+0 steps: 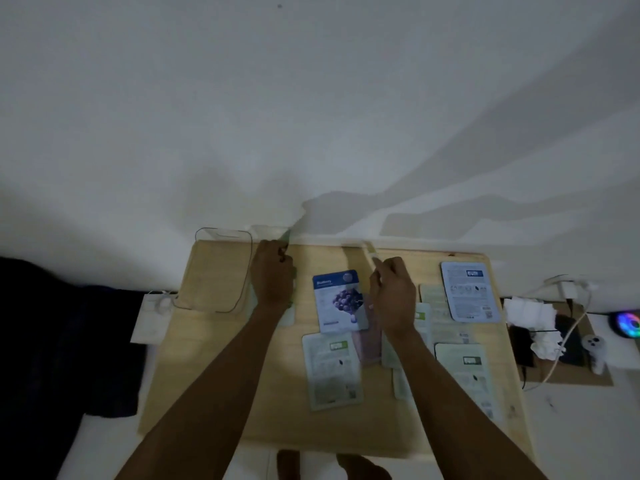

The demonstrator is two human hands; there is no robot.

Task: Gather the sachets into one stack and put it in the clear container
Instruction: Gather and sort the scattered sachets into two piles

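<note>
The clear container [221, 271] lies at the table's back left. Just to its right, my left hand [273, 275] is closed on a pale green sachet [272, 232] held upright, its edges showing above and below the fist. My right hand [393, 296] pinches another pale sachet [365, 250], which is blurred by motion, above the table's middle. Flat on the wooden table [225, 375] lie several sachets: a blueberry one [337, 301], a pale green one [332, 372], a pink one [367, 346], a light blue one [469, 291] and a green one [465, 370].
A white wall stands right behind the table. On the floor to the right are white cloths [530, 317], a cable [568, 337], dark devices and a glowing coloured light [628, 323]. A dark cloth [52, 341] lies at the left. My feet [332, 465] are at the near edge.
</note>
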